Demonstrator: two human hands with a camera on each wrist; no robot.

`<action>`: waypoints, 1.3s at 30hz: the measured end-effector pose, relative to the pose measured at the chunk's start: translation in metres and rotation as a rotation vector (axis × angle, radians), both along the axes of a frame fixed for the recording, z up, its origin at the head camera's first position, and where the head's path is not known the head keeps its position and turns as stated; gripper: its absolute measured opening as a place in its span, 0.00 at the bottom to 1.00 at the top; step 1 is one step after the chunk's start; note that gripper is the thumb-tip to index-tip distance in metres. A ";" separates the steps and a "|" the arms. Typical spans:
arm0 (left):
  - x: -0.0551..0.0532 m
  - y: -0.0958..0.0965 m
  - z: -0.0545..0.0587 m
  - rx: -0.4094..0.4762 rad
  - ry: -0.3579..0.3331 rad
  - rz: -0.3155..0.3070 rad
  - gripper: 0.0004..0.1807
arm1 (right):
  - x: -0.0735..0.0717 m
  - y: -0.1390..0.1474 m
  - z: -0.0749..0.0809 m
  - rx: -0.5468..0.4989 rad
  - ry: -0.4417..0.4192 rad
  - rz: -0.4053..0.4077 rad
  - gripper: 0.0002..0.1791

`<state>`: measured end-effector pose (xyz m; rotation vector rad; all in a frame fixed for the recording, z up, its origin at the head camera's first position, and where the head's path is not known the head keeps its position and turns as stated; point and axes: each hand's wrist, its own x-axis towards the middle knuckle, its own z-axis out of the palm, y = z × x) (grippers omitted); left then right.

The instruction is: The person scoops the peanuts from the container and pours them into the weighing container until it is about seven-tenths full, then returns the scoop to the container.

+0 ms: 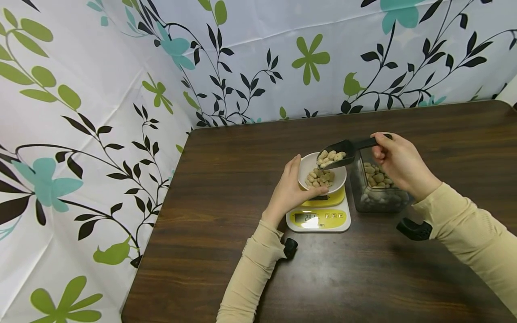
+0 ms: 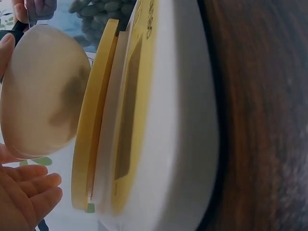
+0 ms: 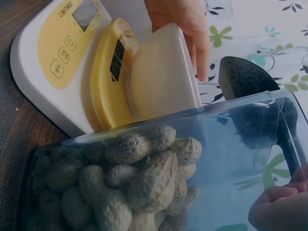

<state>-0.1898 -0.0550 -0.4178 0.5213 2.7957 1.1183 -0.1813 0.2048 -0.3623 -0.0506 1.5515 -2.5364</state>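
A white bowl (image 1: 311, 162) with several peanuts sits on a white and yellow kitchen scale (image 1: 319, 215). My left hand (image 1: 291, 188) cups the bowl's left side, thumb and fingers round its rim. My right hand (image 1: 397, 157) grips the handle of a black scoop (image 1: 343, 149) loaded with peanuts, held just above the bowl's right edge. Under that hand stands a clear container (image 1: 377, 188) of peanuts. The left wrist view shows the bowl (image 2: 43, 91) on the scale's yellow platform (image 2: 91, 120). In the right wrist view are the container (image 3: 144, 178), the scoop (image 3: 250, 86) and the bowl (image 3: 161, 77).
The dark wooden table (image 1: 242, 215) runs back to a floral curtain (image 1: 282, 58) that also closes the left side. The scale's display (image 1: 306, 217) is lit. Bare tabletop lies in front of the scale and to its left.
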 end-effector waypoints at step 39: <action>0.000 0.001 -0.005 0.026 -0.044 -0.014 0.64 | 0.012 -0.016 0.002 -0.022 0.314 -0.260 0.07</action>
